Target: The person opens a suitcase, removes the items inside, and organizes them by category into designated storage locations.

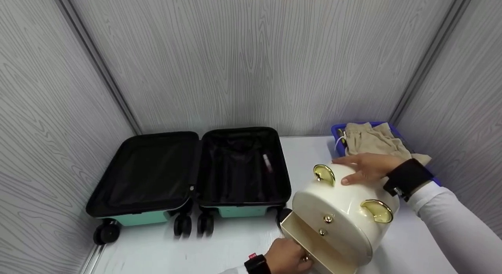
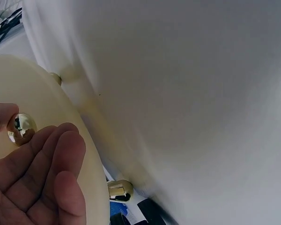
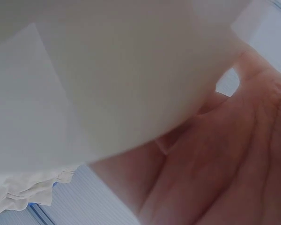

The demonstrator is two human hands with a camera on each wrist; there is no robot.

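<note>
Grey wood-grain panels wall a white desk. Near its front right edge sits a glossy cream, rounded box; the right hand rests on it, fingers spread, while the left hand pinches the open drawer's gold knob.

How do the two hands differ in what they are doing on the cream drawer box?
The left hand pinches a small gold knob on the pulled-out bottom drawer, fingers curled. The right hand lies flat on top of the cream drawer box, fingers straight. Both wear a dark wrist strap and a white sleeve.
</note>
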